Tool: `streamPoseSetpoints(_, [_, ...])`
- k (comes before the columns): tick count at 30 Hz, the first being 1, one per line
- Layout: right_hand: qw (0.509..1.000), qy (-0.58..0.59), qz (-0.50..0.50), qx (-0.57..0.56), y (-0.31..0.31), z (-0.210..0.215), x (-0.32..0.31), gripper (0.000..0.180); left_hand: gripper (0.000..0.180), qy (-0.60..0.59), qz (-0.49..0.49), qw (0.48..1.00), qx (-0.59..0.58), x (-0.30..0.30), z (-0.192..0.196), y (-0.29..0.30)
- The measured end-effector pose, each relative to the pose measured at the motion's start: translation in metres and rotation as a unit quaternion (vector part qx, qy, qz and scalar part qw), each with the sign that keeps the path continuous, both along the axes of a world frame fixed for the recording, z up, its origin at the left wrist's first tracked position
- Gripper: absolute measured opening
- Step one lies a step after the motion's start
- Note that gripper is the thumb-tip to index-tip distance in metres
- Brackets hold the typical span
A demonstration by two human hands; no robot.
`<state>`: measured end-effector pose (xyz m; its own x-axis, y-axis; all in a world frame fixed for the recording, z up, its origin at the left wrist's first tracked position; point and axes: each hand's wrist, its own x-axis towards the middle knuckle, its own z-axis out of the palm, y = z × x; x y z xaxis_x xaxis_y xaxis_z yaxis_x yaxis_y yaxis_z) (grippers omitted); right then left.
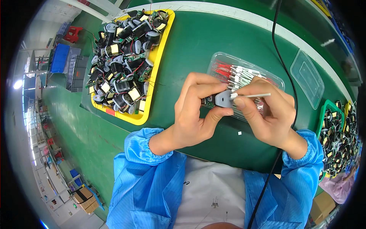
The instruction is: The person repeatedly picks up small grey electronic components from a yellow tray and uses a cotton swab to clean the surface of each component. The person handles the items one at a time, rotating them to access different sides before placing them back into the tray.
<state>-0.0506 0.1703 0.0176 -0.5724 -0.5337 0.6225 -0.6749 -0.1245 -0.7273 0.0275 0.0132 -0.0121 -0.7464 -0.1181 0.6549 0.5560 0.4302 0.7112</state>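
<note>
Right now the left hand is holding a small grey part while the right hand is pinching a thin white stick against it. Behind the part, a clear tray is holding many sticks. Left of it, the yellow tray is looking full, so lots seem left.

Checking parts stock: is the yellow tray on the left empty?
No, the yellow tray is piled with small black and white electronic assemblies with wires.

bright even light, sharp centre, fisheye bending, black corners
</note>
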Motion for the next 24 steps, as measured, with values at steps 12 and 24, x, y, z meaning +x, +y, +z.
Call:
streamPoseSetpoints(12, [0.998,0.022,-0.018,0.058,0.001,0.014,-0.014,0.011,0.037,-0.108,-0.042,0.988,0.102,0.001,0.010,-0.004])
streamPoseSetpoints(24, [0.996,-0.037,0.059,0.048,0.004,0.006,-0.008,0.010,0.029,-0.175,-0.150,0.957,0.174,0.004,0.014,-0.007])
